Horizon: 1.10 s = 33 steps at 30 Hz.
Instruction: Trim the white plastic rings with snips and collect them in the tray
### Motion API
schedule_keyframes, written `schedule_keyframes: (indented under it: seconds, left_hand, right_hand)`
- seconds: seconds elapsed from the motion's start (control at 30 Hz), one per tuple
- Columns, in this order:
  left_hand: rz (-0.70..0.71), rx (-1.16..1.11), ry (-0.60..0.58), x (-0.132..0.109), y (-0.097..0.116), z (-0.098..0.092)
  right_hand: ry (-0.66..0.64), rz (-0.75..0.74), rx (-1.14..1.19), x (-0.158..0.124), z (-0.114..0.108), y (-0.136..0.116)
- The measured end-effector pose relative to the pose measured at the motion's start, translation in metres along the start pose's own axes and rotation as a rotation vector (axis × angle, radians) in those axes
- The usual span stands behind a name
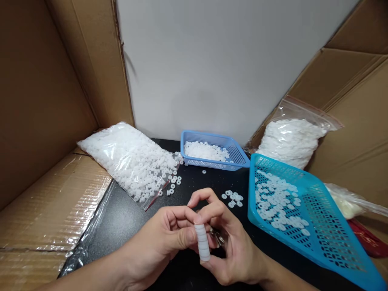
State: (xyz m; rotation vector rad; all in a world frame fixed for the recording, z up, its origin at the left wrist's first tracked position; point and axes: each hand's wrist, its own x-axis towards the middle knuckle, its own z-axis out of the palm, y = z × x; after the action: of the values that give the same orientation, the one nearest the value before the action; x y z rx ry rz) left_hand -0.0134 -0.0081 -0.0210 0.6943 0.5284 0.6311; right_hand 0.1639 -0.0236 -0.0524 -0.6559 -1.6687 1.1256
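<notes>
A short stack of white plastic rings [202, 242] stands slightly tilted between my two hands, low in the middle. My right hand [233, 242] is closed on the stack, with a fingertip at its top and the thumb at its bottom end. My left hand [172, 230] is closed too, its thumb and forefinger pinching the stack's upper left side. Some small metallic pieces [217, 237] show among the right hand's fingers, too hidden to name. Past my hands, several loose white rings [233, 198] lie on the black table [121, 214].
On the left, a clear bag [130, 157] spills white rings. A blue basket [215, 165] at the back and a turquoise basket [321, 258] at right hold more rings. Behind the latter sits another filled bag [291, 139]. Cardboard [60, 202] borders both sides.
</notes>
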Motion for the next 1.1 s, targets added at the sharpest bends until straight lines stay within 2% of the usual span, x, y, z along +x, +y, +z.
schedule_keyframes:
  seconds: [0.1,0.23,0.33,0.57,0.67,0.77,0.83,0.9,1.0,1.1]
  left_hand:
    - [0.010,0.015,-0.003,-0.001,0.001,0.001]
    - [0.090,0.009,0.064,0.003,0.002,0.000]
    - [0.171,-0.016,0.134,0.006,0.002,-0.004]
    - [0.238,-0.018,0.276,0.008,0.000,-0.007]
    - [0.255,-0.027,0.305,0.009,0.000,-0.006]
    - [0.276,-0.028,0.361,0.010,0.001,-0.008]
    - [0.300,-0.026,0.414,0.012,0.004,-0.012]
    - [0.301,-0.012,0.427,0.014,0.008,-0.017]
    - [0.253,0.026,0.363,0.015,0.013,-0.021]
    - [0.218,0.066,0.286,0.014,0.015,-0.020]
  right_hand:
    - [0.003,0.017,0.017,0.000,-0.001,-0.001]
    - [0.067,0.015,0.008,0.002,0.001,0.001]
    - [0.161,-0.053,-0.127,0.003,0.003,0.004]
    - [0.270,-0.157,-0.375,0.005,0.007,0.010]
    - [0.327,-0.113,-0.356,0.006,0.013,0.011]
    - [0.379,0.025,-0.266,0.010,0.012,0.007]
    - [0.371,0.168,-0.262,0.021,0.001,0.001]
    - [0.354,0.270,-0.353,0.039,-0.020,-0.006]
    - [0.372,0.354,-0.528,0.075,-0.063,-0.008]
    - [0.413,0.414,-0.673,0.107,-0.104,0.005]
